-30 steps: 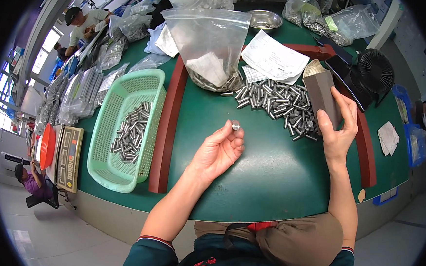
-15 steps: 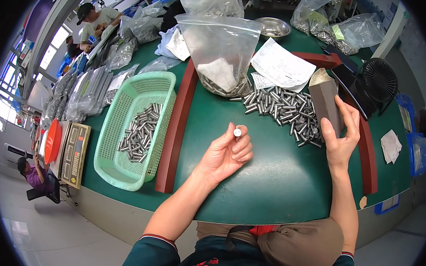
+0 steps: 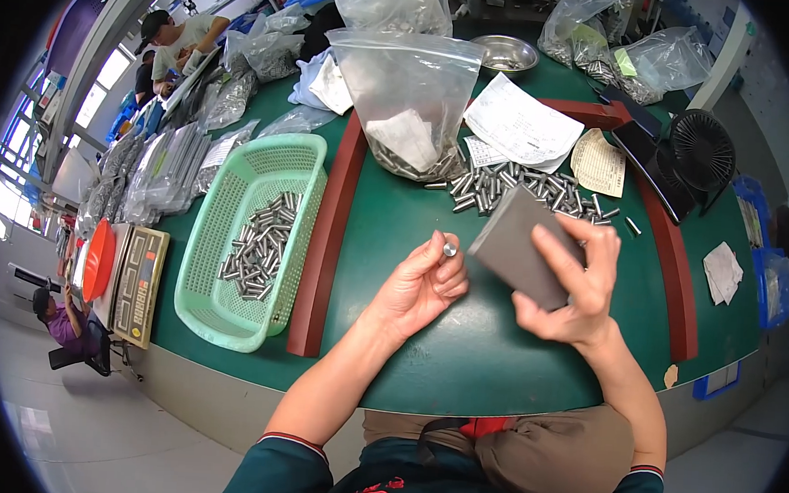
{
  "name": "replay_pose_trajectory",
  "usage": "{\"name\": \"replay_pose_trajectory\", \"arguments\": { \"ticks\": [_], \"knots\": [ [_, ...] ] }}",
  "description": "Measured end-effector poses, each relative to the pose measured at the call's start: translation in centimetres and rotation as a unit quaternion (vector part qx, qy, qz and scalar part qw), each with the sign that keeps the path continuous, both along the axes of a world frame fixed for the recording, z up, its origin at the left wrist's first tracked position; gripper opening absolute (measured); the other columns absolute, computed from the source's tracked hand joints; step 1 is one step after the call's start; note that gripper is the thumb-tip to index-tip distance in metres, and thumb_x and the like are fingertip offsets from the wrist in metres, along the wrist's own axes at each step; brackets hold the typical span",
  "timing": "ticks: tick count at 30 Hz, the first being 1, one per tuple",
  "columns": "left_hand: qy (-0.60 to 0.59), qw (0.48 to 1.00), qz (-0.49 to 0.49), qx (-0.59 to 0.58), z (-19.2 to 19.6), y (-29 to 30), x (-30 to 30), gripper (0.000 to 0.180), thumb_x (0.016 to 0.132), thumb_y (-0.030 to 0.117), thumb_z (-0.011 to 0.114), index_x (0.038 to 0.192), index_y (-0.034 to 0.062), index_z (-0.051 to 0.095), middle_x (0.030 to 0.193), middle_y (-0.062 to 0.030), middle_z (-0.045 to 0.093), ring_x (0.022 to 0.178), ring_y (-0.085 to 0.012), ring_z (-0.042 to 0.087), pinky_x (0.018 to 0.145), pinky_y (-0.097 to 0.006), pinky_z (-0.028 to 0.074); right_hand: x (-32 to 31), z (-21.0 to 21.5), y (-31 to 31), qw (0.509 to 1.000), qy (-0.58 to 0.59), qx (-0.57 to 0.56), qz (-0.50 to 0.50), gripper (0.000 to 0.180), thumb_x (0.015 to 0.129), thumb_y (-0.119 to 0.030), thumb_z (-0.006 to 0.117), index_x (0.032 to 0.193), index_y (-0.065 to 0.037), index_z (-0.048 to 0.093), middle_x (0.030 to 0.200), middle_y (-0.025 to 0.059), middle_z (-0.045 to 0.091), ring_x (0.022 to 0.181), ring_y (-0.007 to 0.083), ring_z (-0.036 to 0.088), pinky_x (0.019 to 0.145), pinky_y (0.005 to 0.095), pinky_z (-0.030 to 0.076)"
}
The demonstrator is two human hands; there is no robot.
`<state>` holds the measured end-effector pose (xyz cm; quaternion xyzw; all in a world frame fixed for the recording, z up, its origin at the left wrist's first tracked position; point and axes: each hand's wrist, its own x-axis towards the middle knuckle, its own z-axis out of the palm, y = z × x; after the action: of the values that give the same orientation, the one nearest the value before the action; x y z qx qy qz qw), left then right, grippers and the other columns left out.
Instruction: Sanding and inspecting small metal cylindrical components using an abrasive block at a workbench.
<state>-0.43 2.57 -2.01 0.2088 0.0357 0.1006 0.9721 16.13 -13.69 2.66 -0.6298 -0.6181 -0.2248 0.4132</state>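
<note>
Pinches a short silver metal cylinder (image 3: 449,249) in curled left hand (image 3: 419,290), apparently to bare its end; just rightward, grips a flat grey rectangular block (image 3: 519,243) in half-open right hand (image 3: 588,299).

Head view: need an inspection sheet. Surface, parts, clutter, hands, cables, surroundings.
Surface: green tabletop, with a red-brown frame on it.
Job's things: metal pins heaped in a loose pile, one pin lying apart to its right; more in the green basket.
Clutter: clear plastic bag, papers, black fan, pale cloth.
Left hand: pinches a single pin between thumb and fingers.
Right hand: grips a dark block, tilted; contact with the table cannot be told.
Cables: nothing seen for certain.
Surroundings: scale left of the basket; co-worker at upper left, seated person at far left.
</note>
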Motion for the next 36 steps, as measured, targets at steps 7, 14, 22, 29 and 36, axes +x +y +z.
{"name": "replay_pose_trajectory", "arguments": {
  "ticks": [7,14,22,29,36],
  "knots": [
    [0.201,0.973,0.104,0.034,2.8,-2.9,1.1,0.022,0.099,0.032,0.056,0.104,0.01,0.057,0.091,-0.0007,0.063,0.077,-0.0097,0.06,0.071,-0.024,0.051,-1.5,-0.4,0.0,0.996,-0.034,-0.044,0.074,0.066,0.05,-0.032,0.075,0.112,-0.01,0.069,0.112,0.0167,0.059,0.087,0.0277,0.055,0.077,0.0407,0.038],
    [0.28,0.954,0.11,-0.005,4.2,-3.1,1.7,0.027,0.099,0.033,0.056,0.081,0.0151,0.047,0.062,0.0069,0.043,0.053,-0.0046,0.036,0.052,-0.021,0.034,-2.0,-0.5,-0.3,0.993,-0.071,-0.054,0.082,0.062,0.051,-0.034,0.074,0.108,-0.011,0.07,0.112,0.017,0.058,0.085,0.0277,0.054,0.077,0.0411,0.037],
    [0.162,0.985,0.05,0.016,2.1,-2.2,1.1,0.022,0.099,0.031,0.056,0.085,0.016,0.049,0.061,0.0069,0.042,0.051,-0.0037,0.035,0.049,-0.02,0.031,-1.9,-0.2,0.1,0.997,-0.07,-0.023,0.028,0.062,0.05,-0.033,0.073,0.106,-0.009,0.07,0.11,0.0185,0.058,0.086,0.0285,0.054,0.076,0.0407,0.037],
    [0.051,0.996,0.0,0.07,0.4,-1.5,0.2,0.027,0.099,0.034,0.057,0.081,0.0156,0.048,0.058,0.0088,0.037,0.049,-0.0026,0.03,0.047,-0.018,0.026,-1.9,-0.1,0.1,0.998,-0.066,-0.01,0.005,0.06,0.05,-0.033,0.071,0.105,-0.008,0.07,0.108,0.0196,0.058,0.086,0.0296,0.053,0.076,0.0415,0.037],
    [0.038,0.998,0.016,0.048,0.3,-1.7,0.1,0.024,0.098,0.029,0.059,0.083,0.0143,0.047,0.06,0.007,0.041,0.049,-0.0038,0.033,0.048,-0.019,0.027,-1.9,0.1,0.1,0.997,-0.07,-0.009,0.009,0.065,0.051,-0.031,0.072,0.112,-0.008,0.068,0.111,0.0208,0.058,0.087,0.031,0.054,0.078,0.042,0.038]
  ]
}}
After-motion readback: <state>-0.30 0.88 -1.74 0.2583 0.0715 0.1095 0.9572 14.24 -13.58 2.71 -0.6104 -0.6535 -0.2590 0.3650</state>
